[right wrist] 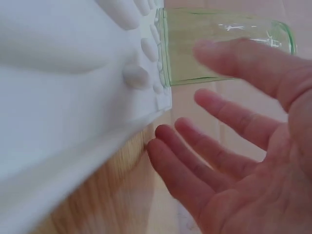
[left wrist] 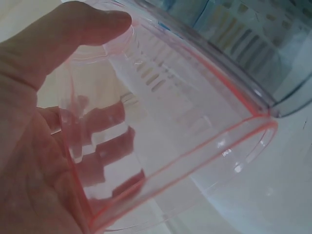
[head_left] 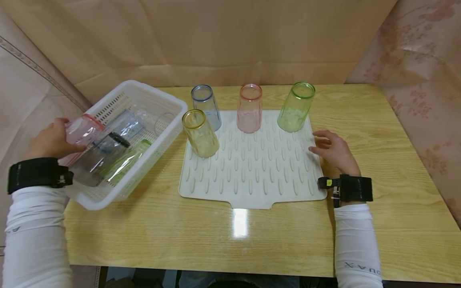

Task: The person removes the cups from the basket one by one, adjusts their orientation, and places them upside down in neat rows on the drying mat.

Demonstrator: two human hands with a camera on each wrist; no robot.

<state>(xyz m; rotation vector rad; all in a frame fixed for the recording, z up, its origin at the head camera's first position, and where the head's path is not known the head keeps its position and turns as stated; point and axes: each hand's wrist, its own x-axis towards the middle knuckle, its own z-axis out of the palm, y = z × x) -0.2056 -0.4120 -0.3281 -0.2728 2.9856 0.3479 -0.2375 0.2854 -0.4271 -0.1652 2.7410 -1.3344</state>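
Observation:
My left hand holds a clear pink-tinted cup at the left side of a white basket. In the left wrist view, the thumb lies along the pink cup and the fingers show through its far wall. Beside it in the basket lie a grey cup, a green cup and a bluish cup. My right hand is held with spread, loosely bent fingers at the right edge of a white drying mat. In the right wrist view it holds nothing, and a green cup stands beyond the fingers.
Upside down on the mat stand a yellow cup, a blue cup, a pink cup and a green cup. The white slotted basket sits tilted at the left of the wooden table. Brown paper hangs behind.

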